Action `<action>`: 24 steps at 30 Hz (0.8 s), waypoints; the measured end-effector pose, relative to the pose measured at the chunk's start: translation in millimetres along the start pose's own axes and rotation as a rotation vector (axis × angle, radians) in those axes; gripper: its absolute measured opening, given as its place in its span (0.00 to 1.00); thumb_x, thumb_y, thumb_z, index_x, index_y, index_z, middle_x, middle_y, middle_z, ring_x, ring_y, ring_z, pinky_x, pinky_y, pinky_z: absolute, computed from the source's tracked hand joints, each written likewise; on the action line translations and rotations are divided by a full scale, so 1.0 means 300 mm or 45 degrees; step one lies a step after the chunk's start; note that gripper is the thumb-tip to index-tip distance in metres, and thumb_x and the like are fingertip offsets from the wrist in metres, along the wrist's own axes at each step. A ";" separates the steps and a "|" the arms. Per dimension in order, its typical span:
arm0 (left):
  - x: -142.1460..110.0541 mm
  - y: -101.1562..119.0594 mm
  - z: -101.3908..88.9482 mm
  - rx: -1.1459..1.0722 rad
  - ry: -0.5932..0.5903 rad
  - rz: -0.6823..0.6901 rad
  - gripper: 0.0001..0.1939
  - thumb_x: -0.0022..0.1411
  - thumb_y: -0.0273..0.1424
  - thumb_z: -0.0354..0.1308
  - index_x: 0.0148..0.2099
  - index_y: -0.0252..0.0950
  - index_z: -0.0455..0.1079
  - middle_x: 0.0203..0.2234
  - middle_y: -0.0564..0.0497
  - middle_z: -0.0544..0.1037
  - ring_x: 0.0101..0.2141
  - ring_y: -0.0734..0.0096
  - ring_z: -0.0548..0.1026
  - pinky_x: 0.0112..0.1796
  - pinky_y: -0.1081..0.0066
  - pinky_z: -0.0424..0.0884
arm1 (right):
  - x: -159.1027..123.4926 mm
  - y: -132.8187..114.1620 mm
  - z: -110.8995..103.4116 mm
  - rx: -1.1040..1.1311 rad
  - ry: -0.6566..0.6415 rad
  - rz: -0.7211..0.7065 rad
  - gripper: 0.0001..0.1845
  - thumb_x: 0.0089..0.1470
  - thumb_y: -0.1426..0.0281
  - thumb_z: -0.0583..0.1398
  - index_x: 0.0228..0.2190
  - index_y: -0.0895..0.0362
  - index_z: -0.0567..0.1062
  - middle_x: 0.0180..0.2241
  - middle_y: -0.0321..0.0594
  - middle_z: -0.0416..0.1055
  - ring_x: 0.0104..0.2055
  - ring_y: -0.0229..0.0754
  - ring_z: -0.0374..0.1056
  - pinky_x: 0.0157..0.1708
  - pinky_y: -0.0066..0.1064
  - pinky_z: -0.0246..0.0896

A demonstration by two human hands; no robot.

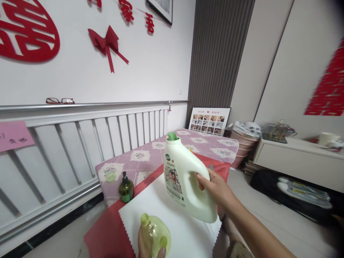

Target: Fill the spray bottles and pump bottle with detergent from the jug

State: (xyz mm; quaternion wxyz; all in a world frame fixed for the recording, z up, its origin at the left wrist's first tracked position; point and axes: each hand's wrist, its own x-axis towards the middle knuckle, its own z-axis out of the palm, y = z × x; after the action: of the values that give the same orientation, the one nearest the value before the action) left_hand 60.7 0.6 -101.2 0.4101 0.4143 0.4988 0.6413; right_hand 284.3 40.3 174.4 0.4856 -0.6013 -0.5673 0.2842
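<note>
By its handle, my right hand (215,186) grips a large pale green detergent jug (185,175), tilted a little to the left over the table. A green pour spout shows in the jug's uncapped neck. Lower down, my left hand (142,242) is wrapped around a yellow-green see-through bottle (157,233) with a short round neck. The jug's mouth and the bottle's neck are well apart. Beneath both lies a white sheet with zigzag edges (150,204) on a red cloth (107,229). A dark green pump bottle (125,188) stands upright left of the sheet.
A purple patterned tablecloth (150,156) covers the table, with a small pale green dish or lid (110,176) near its left edge. A white radiator (107,136) runs along the left wall. Beyond the table stand a photo board (209,120) and a pink basket (243,143).
</note>
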 end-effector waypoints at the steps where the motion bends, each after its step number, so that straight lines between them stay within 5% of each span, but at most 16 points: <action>1: 0.015 0.002 0.000 -0.060 0.026 -0.027 0.49 0.53 0.49 0.57 0.68 0.40 0.36 0.65 0.30 0.59 0.61 0.43 0.66 0.56 0.49 0.71 | -0.004 -0.018 -0.017 -0.030 -0.015 0.013 0.19 0.51 0.51 0.60 0.24 0.53 0.66 0.19 0.28 0.64 0.23 0.36 0.59 0.26 0.28 0.52; 6: 0.132 0.083 -0.008 -0.116 0.031 -0.095 0.51 0.50 0.46 0.60 0.68 0.42 0.36 0.65 0.32 0.59 0.61 0.46 0.67 0.55 0.51 0.73 | -0.010 -0.053 -0.096 -0.079 -0.111 0.070 0.20 0.50 0.49 0.59 0.26 0.52 0.65 0.18 0.27 0.60 0.23 0.36 0.56 0.26 0.29 0.51; 12: 0.272 0.192 0.034 0.307 -0.155 -0.041 0.43 0.51 0.33 0.56 0.67 0.39 0.45 0.66 0.37 0.60 0.65 0.51 0.62 0.63 0.52 0.61 | 0.011 -0.058 -0.167 -0.219 -0.297 0.104 0.28 0.46 0.42 0.60 0.31 0.56 0.72 0.17 0.26 0.57 0.23 0.35 0.54 0.25 0.29 0.46; 16: 0.321 0.156 0.054 0.501 -0.233 0.067 0.43 0.49 0.29 0.56 0.67 0.36 0.46 0.66 0.37 0.60 0.66 0.53 0.60 0.65 0.54 0.58 | 0.025 -0.096 -0.180 -0.257 -0.439 0.104 0.31 0.44 0.41 0.61 0.31 0.56 0.74 0.19 0.28 0.59 0.22 0.33 0.51 0.23 0.28 0.43; 24: 0.341 0.018 0.027 0.683 -0.319 -0.004 0.46 0.46 0.30 0.58 0.66 0.30 0.48 0.66 0.34 0.62 0.65 0.50 0.62 0.64 0.55 0.61 | 0.059 -0.133 -0.169 -0.349 -0.739 0.121 0.32 0.50 0.41 0.58 0.37 0.58 0.75 0.30 0.37 0.68 0.27 0.36 0.60 0.21 0.24 0.51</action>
State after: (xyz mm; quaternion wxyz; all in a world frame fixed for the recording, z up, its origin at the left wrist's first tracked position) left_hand 35.1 98.2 -82.1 0.3454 0.5830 0.5966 0.4299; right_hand 316.8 39.3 232.8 0.2042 -0.5808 -0.6865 0.3870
